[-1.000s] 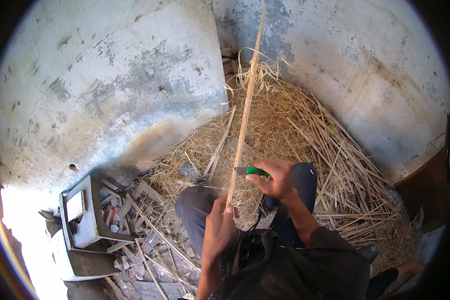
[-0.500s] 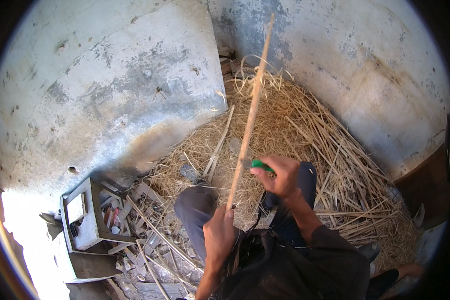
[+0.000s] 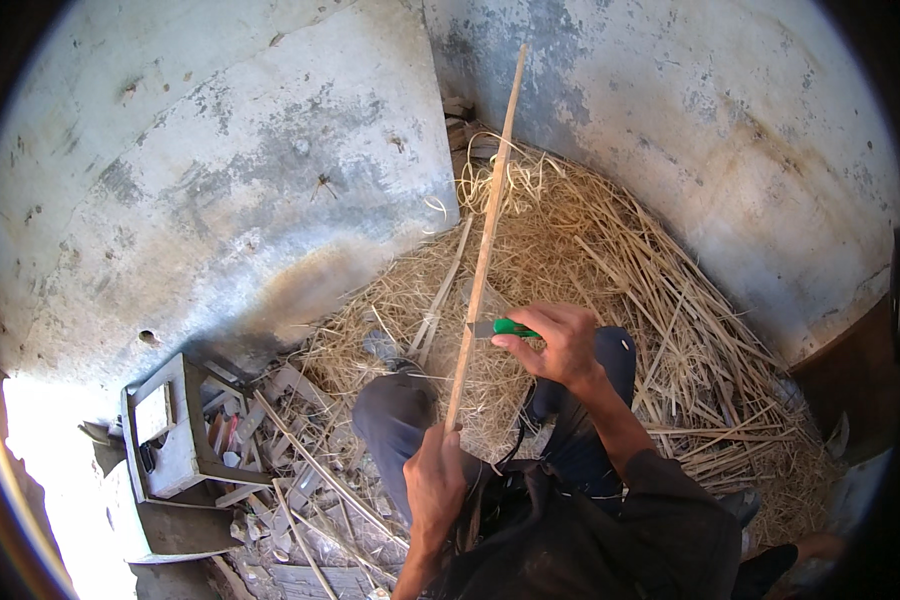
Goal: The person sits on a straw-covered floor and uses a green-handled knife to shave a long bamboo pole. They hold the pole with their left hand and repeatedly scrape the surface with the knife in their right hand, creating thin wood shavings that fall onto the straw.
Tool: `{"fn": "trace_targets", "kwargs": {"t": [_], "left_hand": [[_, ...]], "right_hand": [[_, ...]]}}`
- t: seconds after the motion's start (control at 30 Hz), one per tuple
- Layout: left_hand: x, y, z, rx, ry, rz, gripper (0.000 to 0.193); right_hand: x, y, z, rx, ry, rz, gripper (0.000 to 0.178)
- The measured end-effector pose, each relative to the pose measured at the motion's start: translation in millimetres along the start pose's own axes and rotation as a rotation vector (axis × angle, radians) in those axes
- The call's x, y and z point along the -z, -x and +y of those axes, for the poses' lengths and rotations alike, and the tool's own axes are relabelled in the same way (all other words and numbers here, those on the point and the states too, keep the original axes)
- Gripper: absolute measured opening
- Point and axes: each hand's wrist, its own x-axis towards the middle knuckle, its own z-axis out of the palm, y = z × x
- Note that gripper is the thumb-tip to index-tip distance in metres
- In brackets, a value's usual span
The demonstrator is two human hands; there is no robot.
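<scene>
My left hand [image 3: 436,484] is closed around the near end of a long, pale strip of wood or bamboo [image 3: 485,232]. The strip slants up and away from me, its far end in front of the wall. Gripped in my right hand [image 3: 562,343] is a green-handled utility knife [image 3: 511,328]. Its short grey blade points left and meets the strip's right edge, a little beyond my left hand. Pale curled shavings [image 3: 523,182] show behind the upper part of the strip.
A heap of straw-like shavings and thin sticks [image 3: 692,350] fills the corner ahead and to the right. Worn whitewashed walls [image 3: 270,150] close in behind it. At left, a grey box-like stand [image 3: 185,440] sits beside scattered scraps and loose sticks [image 3: 330,470].
The strip's far end has swung slightly left and dropped lower in view. My right hand and the knife have shifted a little left, bringing the blade onto the strip. My left hand keeps its hold.
</scene>
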Motion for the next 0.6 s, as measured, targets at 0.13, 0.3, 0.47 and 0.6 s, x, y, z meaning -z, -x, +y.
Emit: {"fn": "trace_targets", "kwargs": {"t": [0.13,0.3,0.47,0.6], "left_hand": [[2.1,6.4,-5.1,0.001,-0.042,-0.014,0.028],[4.2,10.8,-5.5,-0.012,-0.071,-0.003,0.027],[6.0,11.6,3.7,0.014,-0.081,0.014,0.026],[5.7,18.9,-7.7,-0.019,-0.069,-0.002,0.017]], "right_hand": [[2.1,1.7,-3.1,0.016,0.023,-0.019,0.032],[-1.8,6.0,-6.4,0.013,0.037,-0.007,0.032],[-5.7,8.4,-15.5,-0.038,0.036,0.019,0.032],[-9.3,8.0,-3.5,-0.247,0.117,0.15,0.037]]}}
